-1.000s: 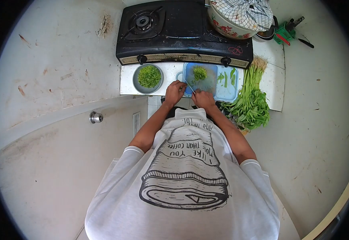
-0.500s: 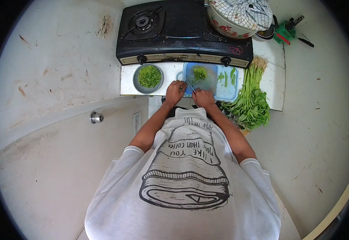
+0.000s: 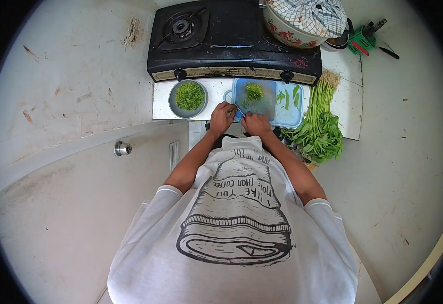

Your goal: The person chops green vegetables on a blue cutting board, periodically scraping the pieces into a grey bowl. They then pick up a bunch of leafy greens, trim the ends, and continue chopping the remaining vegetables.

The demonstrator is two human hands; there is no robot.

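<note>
We stand at a white tiled bench (image 3: 211, 99) below the black gas stove (image 3: 231, 40). Just under the stove lies our blue cutting board (image 3: 254, 93), bearing a small heap of chopped greens (image 3: 254, 91). Our right hand (image 3: 256, 123) grips a knife (image 3: 240, 109); our left hand (image 3: 222, 116) rests curled beside it. Both have barely moved since before.

Glossy black stove (image 3: 231, 38), blue plastic board (image 3: 288, 109) — smooth, checked cloth (image 3: 310, 15), metal bowl (image 3: 173, 106)
</note>
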